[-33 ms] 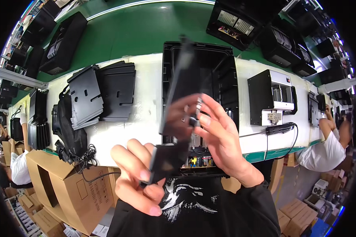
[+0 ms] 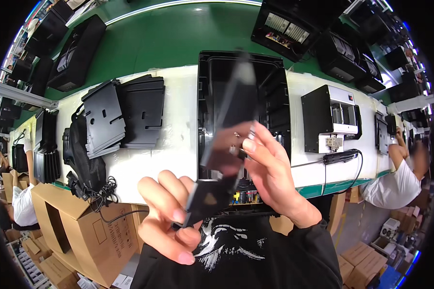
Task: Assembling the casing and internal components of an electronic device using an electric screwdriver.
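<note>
A long, glossy black panel (image 2: 234, 101) with a notch low on one side is tilted above the bench, its upper end blurred by motion. My left hand (image 2: 166, 212) pinches its lower left corner between thumb and fingers. Against the panel's right edge, my right hand (image 2: 275, 166) is closed at the fingertips, where small silver bits show; what exactly they grip is too small to name. Behind the panel lies an open black housing (image 2: 280, 91), partly hidden, with colourful electronic parts (image 2: 246, 197) at its near end.
Left on the bench lie stacked black plates (image 2: 144, 111) and a black bag (image 2: 96, 168) with coiled cable. To the right stand a black-and-white machine (image 2: 323, 115) and a corded electric screwdriver (image 2: 341, 157). A cardboard box (image 2: 101, 231) stands front left. Co-workers sit at both sides.
The panel's upper end has swung to the right, and the whole panel has shifted slightly that way. My right fingertips have moved a little right; my left hand keeps its pinch.
</note>
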{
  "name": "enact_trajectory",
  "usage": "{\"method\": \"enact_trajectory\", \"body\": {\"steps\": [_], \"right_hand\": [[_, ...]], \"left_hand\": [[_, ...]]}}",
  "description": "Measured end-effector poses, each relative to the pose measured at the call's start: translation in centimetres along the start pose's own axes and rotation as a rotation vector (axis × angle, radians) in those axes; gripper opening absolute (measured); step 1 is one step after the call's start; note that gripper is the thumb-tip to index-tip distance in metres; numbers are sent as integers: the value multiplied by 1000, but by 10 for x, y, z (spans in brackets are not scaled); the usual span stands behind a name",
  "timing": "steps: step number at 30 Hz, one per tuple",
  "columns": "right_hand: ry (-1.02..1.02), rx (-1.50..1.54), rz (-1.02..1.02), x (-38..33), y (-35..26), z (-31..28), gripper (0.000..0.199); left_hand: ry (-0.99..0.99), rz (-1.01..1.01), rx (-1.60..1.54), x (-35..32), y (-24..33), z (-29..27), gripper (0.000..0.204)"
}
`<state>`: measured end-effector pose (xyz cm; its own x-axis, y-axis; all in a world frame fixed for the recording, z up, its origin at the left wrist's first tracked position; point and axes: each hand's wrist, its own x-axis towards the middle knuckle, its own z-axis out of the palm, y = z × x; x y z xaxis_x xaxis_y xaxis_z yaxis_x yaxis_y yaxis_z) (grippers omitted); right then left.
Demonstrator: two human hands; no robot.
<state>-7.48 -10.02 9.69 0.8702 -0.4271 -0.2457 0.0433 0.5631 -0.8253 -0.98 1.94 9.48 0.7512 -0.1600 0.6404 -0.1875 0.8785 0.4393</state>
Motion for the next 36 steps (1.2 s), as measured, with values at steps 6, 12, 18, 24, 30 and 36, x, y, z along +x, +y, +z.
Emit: {"method": "enact_trajectory", "body": {"steps": [6, 12, 18, 24, 30, 36], "right_hand": [[261, -110, -585, 4, -35, -13, 55], [140, -775, -1201, 13, -79, -52, 77], [1, -1312, -1029, 24, -90, -48, 66], [-80, -1425, -904, 30, -83, -47, 66], [-97, -1477, -835, 32, -82, -46, 63], [-152, -1465, -869, 33, -82, -41, 61]], "left_hand": [[-160, -265, 533, 5, 2, -25, 30], [-372, -479, 1184, -2, -36, -59, 49], [-258, -633, 958, -13, -47, -72, 51], [-283, -624, 963, -14, -46, -73, 52], [-237, -640, 931, -15, -46, -73, 52], [-232, -643, 912, -16, -47, -75, 52]]}}
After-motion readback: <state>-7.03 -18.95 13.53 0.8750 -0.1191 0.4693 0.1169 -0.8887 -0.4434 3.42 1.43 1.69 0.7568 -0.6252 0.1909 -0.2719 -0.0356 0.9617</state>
